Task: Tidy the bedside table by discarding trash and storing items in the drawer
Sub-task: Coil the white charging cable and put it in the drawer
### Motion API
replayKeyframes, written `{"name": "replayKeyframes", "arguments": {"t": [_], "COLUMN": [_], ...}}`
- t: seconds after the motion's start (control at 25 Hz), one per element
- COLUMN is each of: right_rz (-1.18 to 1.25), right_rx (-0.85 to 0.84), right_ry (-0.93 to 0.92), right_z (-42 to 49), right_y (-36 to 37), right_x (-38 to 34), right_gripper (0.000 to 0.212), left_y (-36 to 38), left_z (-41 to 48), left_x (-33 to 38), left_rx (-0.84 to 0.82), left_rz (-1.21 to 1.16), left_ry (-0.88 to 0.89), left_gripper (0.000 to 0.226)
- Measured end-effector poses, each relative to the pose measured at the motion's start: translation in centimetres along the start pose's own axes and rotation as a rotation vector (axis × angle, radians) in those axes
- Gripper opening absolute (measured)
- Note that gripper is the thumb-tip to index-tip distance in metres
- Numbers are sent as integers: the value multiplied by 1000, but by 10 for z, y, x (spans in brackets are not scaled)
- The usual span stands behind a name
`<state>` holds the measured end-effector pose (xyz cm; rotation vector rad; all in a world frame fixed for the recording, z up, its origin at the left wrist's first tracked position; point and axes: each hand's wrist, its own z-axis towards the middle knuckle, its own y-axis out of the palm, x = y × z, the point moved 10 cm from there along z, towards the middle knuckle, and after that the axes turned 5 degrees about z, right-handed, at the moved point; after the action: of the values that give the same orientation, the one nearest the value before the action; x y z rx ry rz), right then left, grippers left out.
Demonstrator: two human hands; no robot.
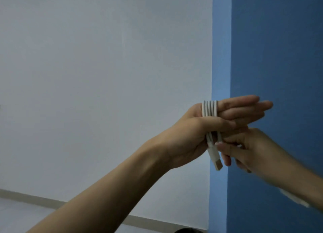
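Note:
A white charging cable is wound in several loops round the straight fingers of my left hand, which is raised in front of the wall. My left thumb lies across the loops and pins them against the palm. The cable's USB plug hangs down below that hand. My right hand pinches the cable just beside the plug, under my left fingers. A blurred white strand shows under my right forearm. The bedside table and the drawer are out of view.
A white wall fills the left side and meets a blue wall at a corner on the right. A pale skirting board runs along the floor. A dark rounded object peeks in at the bottom edge.

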<state>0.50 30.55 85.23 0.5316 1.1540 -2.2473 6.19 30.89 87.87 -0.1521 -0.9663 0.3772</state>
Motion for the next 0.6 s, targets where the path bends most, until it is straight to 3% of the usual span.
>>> {"name": "replayKeyframes", "arguments": {"t": [0.08,0.2,0.24,0.36,0.48,0.6], "right_rz": [-95,-385,-493,-794,-727,-598], "right_rx": [7,-41,-57,-77,76,53], "right_ry": [-16,-99,-131,-363,-540,-591], "right_z": [-5,-16,-21,-29,-50,-55], "right_y": [6,15,18,23,-2,-8], "right_x": [-4,-16,-23,-50,-82,-100], "right_gripper": [43,16,17,12,25,26], "left_y": [-9,-20,-25,-30,-11,9], "left_z": [-1,0,1,-1,-7,-11], "left_x": [0,-1,-3,-12,-22,-26], "left_rx": [78,177,213,240,115,44], "left_rz": [64,163,216,381,526,353], "left_ry": [16,36,37,-12,-69,-77], "left_gripper": [57,57,54,38,25,59]}}
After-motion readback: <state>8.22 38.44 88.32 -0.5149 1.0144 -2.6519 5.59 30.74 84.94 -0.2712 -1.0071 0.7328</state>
